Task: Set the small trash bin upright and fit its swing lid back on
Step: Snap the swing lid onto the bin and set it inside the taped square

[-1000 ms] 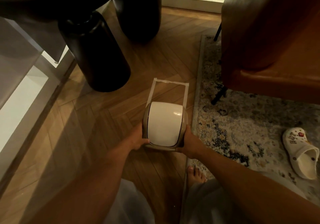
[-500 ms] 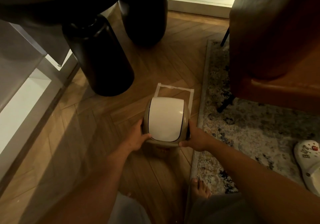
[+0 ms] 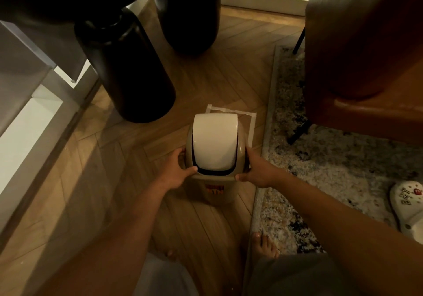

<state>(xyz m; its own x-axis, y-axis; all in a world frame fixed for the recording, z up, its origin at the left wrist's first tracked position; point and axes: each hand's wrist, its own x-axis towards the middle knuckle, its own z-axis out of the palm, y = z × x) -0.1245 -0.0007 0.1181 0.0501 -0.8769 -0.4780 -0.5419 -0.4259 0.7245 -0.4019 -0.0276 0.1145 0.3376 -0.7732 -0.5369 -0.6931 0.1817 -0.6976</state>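
Note:
A small beige trash bin (image 3: 215,192) stands upright on the wooden floor, an orange label on its near side. On top sits its lid frame with the white swing lid (image 3: 215,142), whose flap tilts a little and leaves a dark gap at the near edge. My left hand (image 3: 177,169) grips the lid frame's left side and my right hand (image 3: 256,171) grips its right side. The bin partly covers a square of white tape (image 3: 250,121) on the floor.
Two thick black table legs (image 3: 128,71) stand just behind and left of the bin. A brown leather chair (image 3: 366,62) stands on a patterned rug (image 3: 332,169) at the right. A white clog (image 3: 409,206) lies at the right edge. My bare feet (image 3: 264,244) are close below.
The bin and both hands have moved away from me toward the tape square. Its front with the orange label has come into view below the lid.

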